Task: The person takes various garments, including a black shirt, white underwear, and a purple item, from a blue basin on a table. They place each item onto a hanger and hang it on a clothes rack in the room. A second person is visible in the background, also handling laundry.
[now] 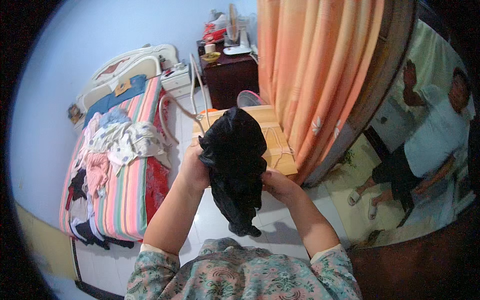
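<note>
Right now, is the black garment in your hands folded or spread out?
Neither: the black garment is bunched. The left hand and right hand grip its crumpled middle, and its lower end hangs loose.

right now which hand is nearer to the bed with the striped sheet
Left. The left hand grips the black garment on the side toward the bed; the right hand holds its far side.

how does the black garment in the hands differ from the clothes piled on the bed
The black garment hangs bunched in the air, held by the left hand and right hand; the clothes on the bed lie loose on the striped bedcover, untouched. The garment is one dark piece; the pile is mostly pale, pink and white. Both are crumpled, not folded.
</note>
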Motion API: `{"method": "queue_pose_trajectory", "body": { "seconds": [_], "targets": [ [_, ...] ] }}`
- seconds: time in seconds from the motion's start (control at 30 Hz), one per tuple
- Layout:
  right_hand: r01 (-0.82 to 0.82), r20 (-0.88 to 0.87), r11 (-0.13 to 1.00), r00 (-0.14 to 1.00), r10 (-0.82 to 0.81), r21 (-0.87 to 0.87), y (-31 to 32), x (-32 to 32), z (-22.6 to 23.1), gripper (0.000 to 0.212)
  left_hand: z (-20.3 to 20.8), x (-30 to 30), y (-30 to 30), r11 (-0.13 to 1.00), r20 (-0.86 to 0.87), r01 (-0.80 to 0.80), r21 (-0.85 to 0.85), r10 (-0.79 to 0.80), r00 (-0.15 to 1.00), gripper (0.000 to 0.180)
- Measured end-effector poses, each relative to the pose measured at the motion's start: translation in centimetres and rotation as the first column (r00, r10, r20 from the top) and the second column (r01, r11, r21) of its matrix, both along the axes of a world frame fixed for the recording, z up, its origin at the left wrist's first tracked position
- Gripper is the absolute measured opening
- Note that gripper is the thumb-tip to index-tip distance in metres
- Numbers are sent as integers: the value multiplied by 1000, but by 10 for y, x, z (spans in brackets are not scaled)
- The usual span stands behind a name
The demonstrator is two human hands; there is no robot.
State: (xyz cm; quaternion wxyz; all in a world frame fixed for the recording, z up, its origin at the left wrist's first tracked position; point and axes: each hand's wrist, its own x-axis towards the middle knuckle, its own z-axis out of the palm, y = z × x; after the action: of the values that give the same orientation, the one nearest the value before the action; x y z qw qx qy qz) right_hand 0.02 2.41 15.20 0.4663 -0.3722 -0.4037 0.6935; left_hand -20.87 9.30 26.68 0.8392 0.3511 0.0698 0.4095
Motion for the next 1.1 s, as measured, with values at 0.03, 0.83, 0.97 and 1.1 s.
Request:
{"method": "queue_pose_trajectory", "body": {
  "seconds": [0.03,0.83,0.97,1.1],
  "targets": [
    [-37,175,994,984,19,98,-11,-6,16,64,1,-2,-3,998,-53,-40,56,43,998,31],
    [828,163,512,486,-859,228,-43,-108,211,12,-37,-123,141,965,-571,156,211,-8,821,33],
    [782,456,439,226,-861,442,-39,-101,211,18,-31,-152,127,753,-610,178,633,344,713,32],
    [426,651,495,-439,-619,757,-42,-73,197,30,-43,-173,120,501,-295,-70,863,611,735,33]
  ]
}}
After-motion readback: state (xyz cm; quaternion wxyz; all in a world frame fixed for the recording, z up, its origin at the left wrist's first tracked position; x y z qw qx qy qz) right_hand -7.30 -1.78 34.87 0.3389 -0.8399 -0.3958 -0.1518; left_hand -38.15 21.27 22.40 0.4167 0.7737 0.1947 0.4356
